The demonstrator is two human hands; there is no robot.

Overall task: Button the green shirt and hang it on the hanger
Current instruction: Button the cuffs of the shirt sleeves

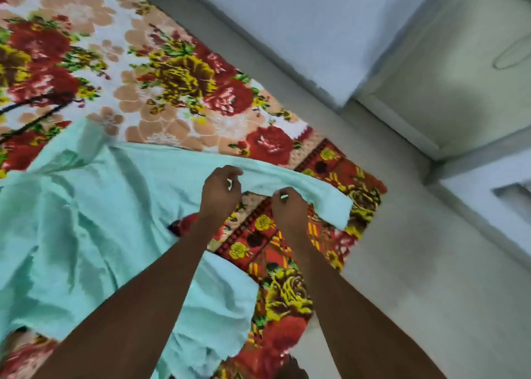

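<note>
Both hands — left hand (221, 190), right hand (287, 206) — pinched the green shirt (94, 206) edge; the grip probably needed to be held taut — the strip kept flat — for buttoning.

Whole frame soft with motion blur. Green shirt (86, 220) runs off the left and bottom edges; buttons and buttonholes too blurred to make out. Above the shirt, the floral blanket (172, 71) is cut by the top and left edges. Left hand (221, 191) and right hand (288, 209) at the shirt's edge: fingers (283, 196) curl under, tips hidden. Both forearms leave the bottom edge.
</note>
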